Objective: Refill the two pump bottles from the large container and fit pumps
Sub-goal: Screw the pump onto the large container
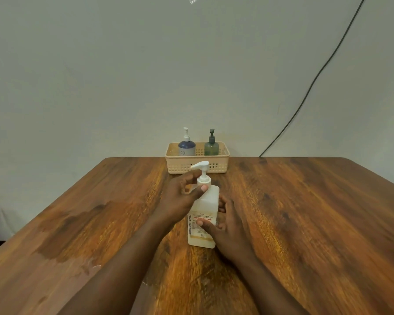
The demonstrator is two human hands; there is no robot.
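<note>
A large white container [205,205] with a red-printed label stands upright in the middle of the wooden table [305,212]. A white pump [201,170] sits in its neck, nozzle pointing left. My left hand [182,198] grips the pump's collar with thumb and fingers. My right hand [228,226] wraps the container's body, thumb across the label. At the table's far edge a beige basket [221,165] holds two pump bottles: a dark blue one with a white pump [187,146] on the left and a green one with a dark pump [211,147] on the right.
A dark stain [66,235] spreads over the table's left part. A black cable [316,80] runs down the pale wall to the table's back edge on the right. Bare wood lies on both sides of my arms.
</note>
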